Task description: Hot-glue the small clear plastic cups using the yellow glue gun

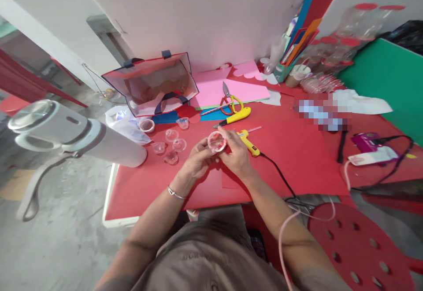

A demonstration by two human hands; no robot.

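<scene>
Between my two hands is a small clear plastic cup (217, 142) with a pale rim and red bits inside, its mouth turned up toward me. The fingers of my left hand (199, 156) pinch its left side. Against the right side are the thumb and fingers of my right hand (236, 152). Just beyond the hands lies a yellow utility knife (238, 116). A yellow glue gun (249, 143) rests right of my right hand. Several similar clear cups (179, 145) stand to the left on the red tabletop (148, 194).
A tall white tumbler (109, 141) stands at the left edge. Behind are an open bag (148, 84), scissors (231, 99) and pink paper sheets (244, 84). The glue gun's black cord (279, 172) runs off the front edge. A purple box (365, 143) lies right; a red stool (360, 247) stands below.
</scene>
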